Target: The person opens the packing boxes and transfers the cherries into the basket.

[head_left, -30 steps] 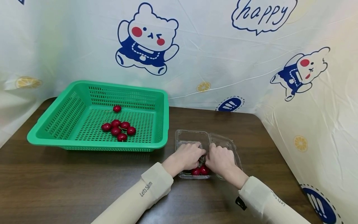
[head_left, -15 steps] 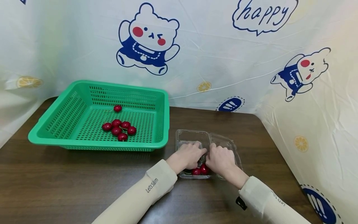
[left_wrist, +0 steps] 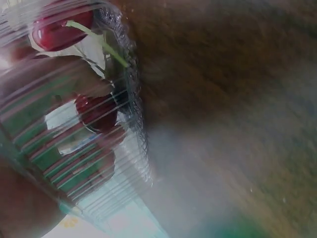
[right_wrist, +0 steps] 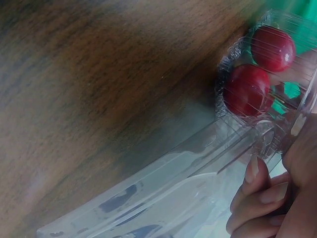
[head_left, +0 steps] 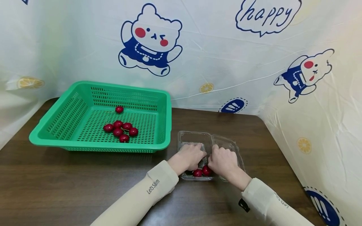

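Observation:
A clear plastic clamshell box (head_left: 195, 137) lies on the table with its lid (head_left: 226, 141) folded out to the right. Two red cherries show by its front wall, a left cherry (head_left: 197, 173) and a right cherry (head_left: 207, 170). My left hand (head_left: 189, 157) reaches down into the box, fingertips hidden from above. Through the ribbed wall in the left wrist view, its fingers lie around a cherry (left_wrist: 96, 114); another cherry (left_wrist: 62, 29) with a green stem sits close by. My right hand (head_left: 224, 161) grips the hinge side of the box, fingers curled in the right wrist view.
A green perforated basket (head_left: 99, 146) stands on the left of the brown table (head_left: 85, 179), holding several cherries (head_left: 118, 132) in a cluster and a lone cherry (head_left: 119, 109) farther back. A printed cloth (head_left: 215, 56) hangs behind the table and along its sides.
My left hand has shifted slightly right, then a little back left inside the box, and the left cherry has moved slightly with it. The right hand holds its place.

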The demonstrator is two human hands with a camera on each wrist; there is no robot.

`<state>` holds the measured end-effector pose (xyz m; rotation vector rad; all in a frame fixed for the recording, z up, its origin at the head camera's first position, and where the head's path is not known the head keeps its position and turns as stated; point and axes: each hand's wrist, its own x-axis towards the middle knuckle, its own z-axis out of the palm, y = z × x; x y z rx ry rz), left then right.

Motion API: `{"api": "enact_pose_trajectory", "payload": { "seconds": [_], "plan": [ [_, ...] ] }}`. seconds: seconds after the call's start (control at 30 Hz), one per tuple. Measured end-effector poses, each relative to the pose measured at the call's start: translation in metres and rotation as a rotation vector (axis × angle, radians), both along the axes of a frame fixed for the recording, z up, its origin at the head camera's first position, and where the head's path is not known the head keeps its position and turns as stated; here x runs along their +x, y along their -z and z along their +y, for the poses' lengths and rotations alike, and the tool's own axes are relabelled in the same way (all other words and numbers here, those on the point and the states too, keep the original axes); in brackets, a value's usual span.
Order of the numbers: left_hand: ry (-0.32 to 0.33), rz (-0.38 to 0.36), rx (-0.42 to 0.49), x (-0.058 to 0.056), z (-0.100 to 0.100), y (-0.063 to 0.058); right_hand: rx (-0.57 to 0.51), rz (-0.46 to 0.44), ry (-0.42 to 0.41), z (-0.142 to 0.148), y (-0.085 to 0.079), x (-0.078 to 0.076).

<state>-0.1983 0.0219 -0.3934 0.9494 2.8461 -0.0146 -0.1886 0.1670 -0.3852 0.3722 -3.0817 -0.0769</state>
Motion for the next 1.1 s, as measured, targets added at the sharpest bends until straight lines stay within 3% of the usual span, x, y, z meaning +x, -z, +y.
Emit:
{"api": "enact_pose_trajectory", "payload": {
  "seconds": [0.33,0.6,1.1],
  "plan": [
    [0.066,0.141,-0.044,-0.002,-0.005,-0.008,0.001,-0.006,0.011,0.000,-0.001,0.001],
    [0.069,0.130,-0.048,-0.002,-0.008,-0.018,0.002,-0.002,0.007,0.000,-0.001,0.000],
    [0.027,0.100,0.018,-0.006,-0.023,-0.052,0.013,-0.003,-0.001,-0.001,-0.001,0.000]
  ]
}}
